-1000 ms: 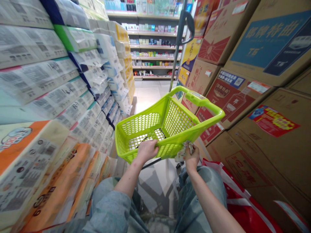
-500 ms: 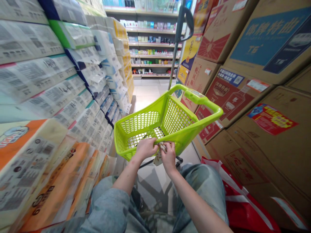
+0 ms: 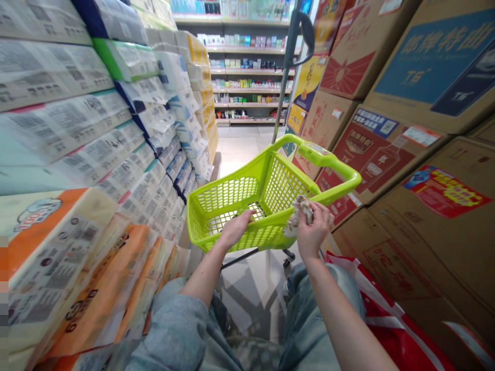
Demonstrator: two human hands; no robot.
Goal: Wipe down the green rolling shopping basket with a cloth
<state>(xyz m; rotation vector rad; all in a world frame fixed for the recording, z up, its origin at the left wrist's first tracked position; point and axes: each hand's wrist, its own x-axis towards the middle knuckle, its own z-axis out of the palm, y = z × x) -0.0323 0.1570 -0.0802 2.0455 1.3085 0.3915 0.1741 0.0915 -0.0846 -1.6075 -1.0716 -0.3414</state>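
Right hand [image 3: 314, 226] has a bunched patterned cloth [image 3: 294, 220] pinched up at the green cart [image 3: 270, 218], by its near side; left hand [image 3: 235, 229] is on the near rim, farther from the handle (can't tell how tightly it grips). Cart sits just ahead of both, long axis slanting near-left to far-right, handle [image 3: 342, 174] beyond the right hand.
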